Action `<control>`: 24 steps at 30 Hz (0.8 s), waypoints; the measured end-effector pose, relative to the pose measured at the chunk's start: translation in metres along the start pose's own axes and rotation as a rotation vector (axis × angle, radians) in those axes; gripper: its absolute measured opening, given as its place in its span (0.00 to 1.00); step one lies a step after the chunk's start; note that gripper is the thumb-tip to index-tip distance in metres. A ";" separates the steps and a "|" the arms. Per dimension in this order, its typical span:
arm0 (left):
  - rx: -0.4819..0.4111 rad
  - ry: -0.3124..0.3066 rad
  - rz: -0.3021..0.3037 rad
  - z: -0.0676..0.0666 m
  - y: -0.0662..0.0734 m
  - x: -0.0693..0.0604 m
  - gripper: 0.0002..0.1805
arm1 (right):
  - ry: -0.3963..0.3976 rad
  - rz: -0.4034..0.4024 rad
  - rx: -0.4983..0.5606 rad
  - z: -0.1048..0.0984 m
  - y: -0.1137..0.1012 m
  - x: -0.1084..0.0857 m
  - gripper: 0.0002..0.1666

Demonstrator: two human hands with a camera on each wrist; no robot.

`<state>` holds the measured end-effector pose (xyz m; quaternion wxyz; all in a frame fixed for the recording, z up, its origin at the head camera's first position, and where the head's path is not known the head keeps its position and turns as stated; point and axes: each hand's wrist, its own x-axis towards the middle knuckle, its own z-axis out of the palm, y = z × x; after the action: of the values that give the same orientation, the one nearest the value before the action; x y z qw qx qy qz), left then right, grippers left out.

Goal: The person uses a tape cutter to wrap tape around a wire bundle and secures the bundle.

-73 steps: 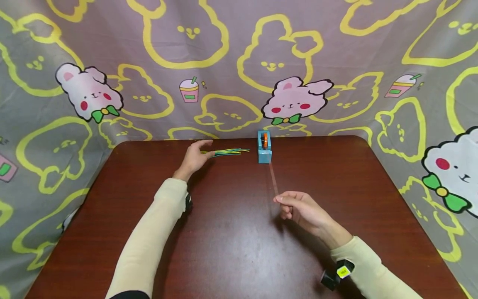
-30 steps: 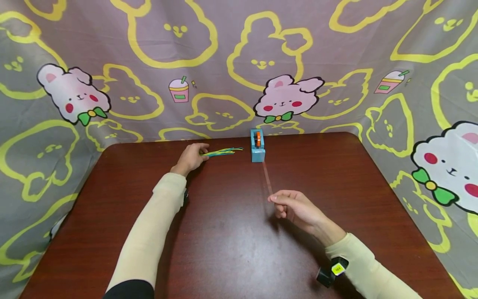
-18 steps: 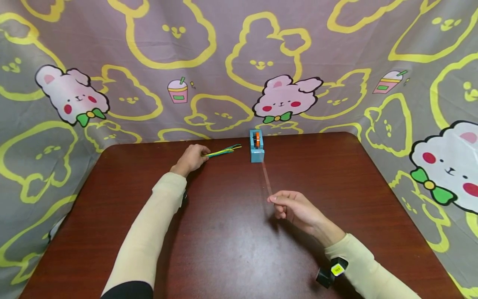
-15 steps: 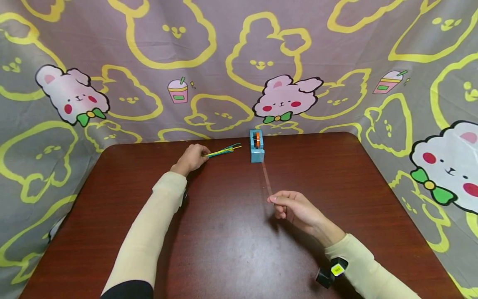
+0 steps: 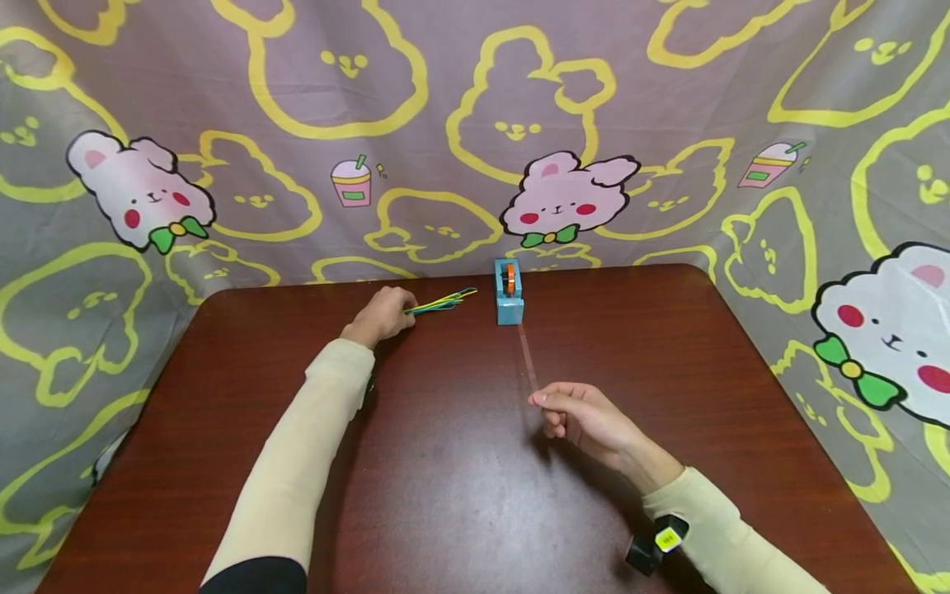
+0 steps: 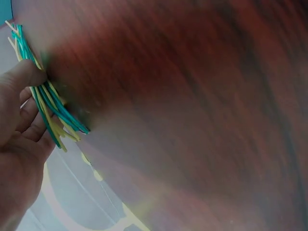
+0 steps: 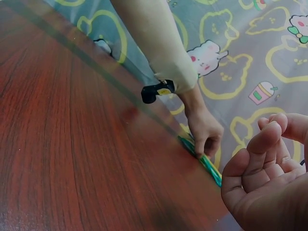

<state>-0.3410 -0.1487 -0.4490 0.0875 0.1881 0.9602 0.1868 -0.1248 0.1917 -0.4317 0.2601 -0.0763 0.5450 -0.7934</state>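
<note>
In the head view my left hand [image 5: 386, 313] grips one end of a bundle of thin green and yellow wires [image 5: 444, 303] near the table's back edge. The left wrist view shows the thumb pressing across the wires [image 6: 53, 108], whose ends fan out on both sides of the fingers. My right hand [image 5: 586, 417] pinches the free end of a narrow, see-through strip of tape [image 5: 528, 359] between thumb and forefinger. That strip runs taut back to a light blue tape dispenser [image 5: 509, 312] with an orange roll core [image 5: 510, 279]. The wires' far ends point towards the dispenser, apart from it.
Everything stands on a dark reddish-brown wooden table [image 5: 445, 495]. A grey curtain [image 5: 438, 107] printed with yellow outlines and rabbits rises right behind the table's back edge and along both sides. A black wrist camera [image 5: 653, 544] sits on the right sleeve.
My left hand, spread around the wires earlier, has closed on them, and the bundle now slants slightly upward to the right. The right hand keeps pinching the tape. The head view has shifted a little.
</note>
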 end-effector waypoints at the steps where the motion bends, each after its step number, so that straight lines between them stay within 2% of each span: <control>1: 0.000 -0.003 -0.004 0.000 0.000 0.000 0.11 | -0.003 -0.002 -0.001 0.000 0.000 0.000 0.13; 16: 0.004 -0.044 -0.046 0.000 0.004 0.003 0.12 | 0.003 -0.018 -0.006 0.001 0.003 0.000 0.13; 24: 0.003 -0.073 -0.064 -0.004 0.005 -0.001 0.14 | 0.015 -0.012 -0.010 0.002 0.006 0.000 0.13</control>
<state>-0.3394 -0.1458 -0.4428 0.1280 0.1639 0.9622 0.1758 -0.1224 0.1886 -0.4360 0.2509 -0.0747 0.5505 -0.7928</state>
